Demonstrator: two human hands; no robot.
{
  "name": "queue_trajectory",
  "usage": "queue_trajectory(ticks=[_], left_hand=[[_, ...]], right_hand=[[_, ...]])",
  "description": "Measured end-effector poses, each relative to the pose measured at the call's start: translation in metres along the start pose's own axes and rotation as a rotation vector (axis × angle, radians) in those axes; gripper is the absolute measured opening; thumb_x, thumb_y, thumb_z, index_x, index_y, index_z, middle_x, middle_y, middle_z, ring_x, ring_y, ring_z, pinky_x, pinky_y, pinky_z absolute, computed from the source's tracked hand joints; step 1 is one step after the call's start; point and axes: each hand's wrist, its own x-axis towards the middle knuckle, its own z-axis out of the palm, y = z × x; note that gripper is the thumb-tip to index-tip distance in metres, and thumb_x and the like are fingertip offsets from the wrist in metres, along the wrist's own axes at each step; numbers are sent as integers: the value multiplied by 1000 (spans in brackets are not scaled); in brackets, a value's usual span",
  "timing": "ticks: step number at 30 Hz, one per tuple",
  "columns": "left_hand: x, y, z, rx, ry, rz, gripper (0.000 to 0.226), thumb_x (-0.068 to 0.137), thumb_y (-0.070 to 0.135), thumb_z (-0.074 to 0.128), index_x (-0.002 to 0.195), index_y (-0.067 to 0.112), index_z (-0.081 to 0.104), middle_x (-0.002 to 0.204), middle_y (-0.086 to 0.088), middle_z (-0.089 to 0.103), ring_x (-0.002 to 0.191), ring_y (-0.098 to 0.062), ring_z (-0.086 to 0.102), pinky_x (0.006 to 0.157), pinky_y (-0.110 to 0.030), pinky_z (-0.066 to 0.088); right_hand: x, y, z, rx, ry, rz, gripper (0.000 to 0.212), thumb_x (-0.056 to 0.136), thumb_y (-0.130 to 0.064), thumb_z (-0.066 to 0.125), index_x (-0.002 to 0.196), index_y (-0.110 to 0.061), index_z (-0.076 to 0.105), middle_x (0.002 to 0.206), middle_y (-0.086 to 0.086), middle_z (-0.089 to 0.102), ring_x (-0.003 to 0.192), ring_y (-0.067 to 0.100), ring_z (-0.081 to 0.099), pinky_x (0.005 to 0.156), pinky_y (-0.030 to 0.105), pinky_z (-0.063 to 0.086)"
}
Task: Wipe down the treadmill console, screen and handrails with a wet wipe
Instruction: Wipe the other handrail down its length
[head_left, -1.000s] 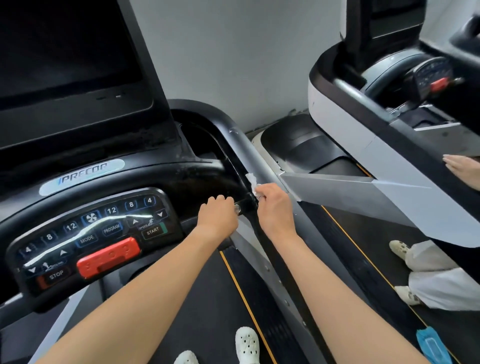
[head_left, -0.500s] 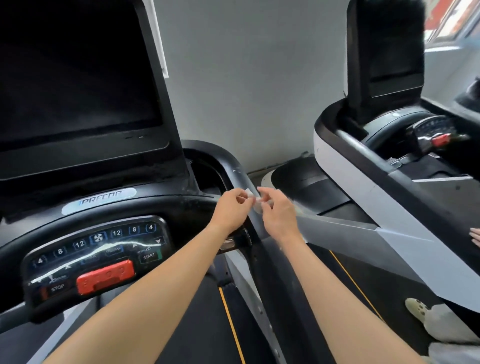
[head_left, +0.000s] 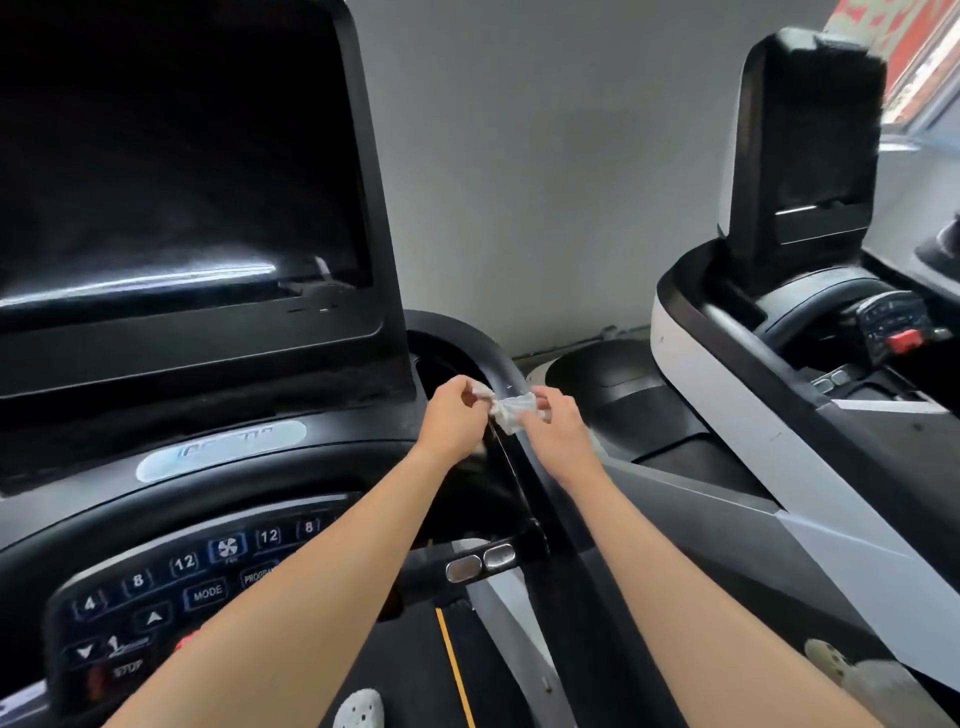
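Note:
A crumpled white wet wipe (head_left: 511, 409) is stretched between both hands, just above the black right handrail (head_left: 480, 345) of the treadmill. My left hand (head_left: 454, 418) pinches its left end and my right hand (head_left: 558, 428) pinches its right end. The dark screen (head_left: 171, 156) fills the upper left. Below it curves the black console (head_left: 156, 582) with its button panel, partly hidden by my left forearm.
Two metal sensor pads (head_left: 480, 561) sit on the bar under my arms. A second treadmill (head_left: 779, 415) stands close on the right, before a grey wall. White shoes (head_left: 361, 709) show on the belt below, and another person's shoe (head_left: 831, 660) at lower right.
Both hands have lifted off the handrail and come together. The left hand has taken one end of the wipe, which is now pulled out between them. The view has tilted upward.

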Motion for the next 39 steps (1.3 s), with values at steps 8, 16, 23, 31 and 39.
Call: queue_trajectory(ticks=[8,16,23,31,39], left_hand=[[58,-15,-34,124,-80,8,19,97,14,50,108,26,60,95,4,68,81,-15,63,68,-33,52],[83,-36,-25,276,-141,-28,30,89,-2,45,110,19,46,87,-5,62,70,-20,57,55,-34,42],[123,-51,-13,355,-85,30,34,88,-3,50,118,14,53,121,-3,52,96,-20,58,73,-30,47],[153,-67,-5,674,-68,226,71,93,-5,53,159,2,25,171,-10,7,158,-22,8,124,-37,29],[162,-63,6,760,-55,186,73,93,2,57,156,-10,21,166,-30,13,155,-43,14,126,-48,17]], right_hand=[[49,-19,40,2,186,42,21,91,-6,64,107,-16,55,89,-6,55,77,10,53,63,12,42],[108,-8,60,-159,120,-3,18,92,-3,61,96,-13,75,98,-4,68,90,8,59,81,15,44],[170,20,79,-344,49,-144,19,94,-5,59,108,-6,72,109,3,60,105,22,57,81,7,35],[198,80,103,-968,-19,-489,39,106,-22,26,127,-13,58,145,8,49,141,26,37,118,36,25],[232,29,115,-698,121,-493,11,95,-6,63,84,-6,64,93,9,58,80,32,54,65,42,46]])
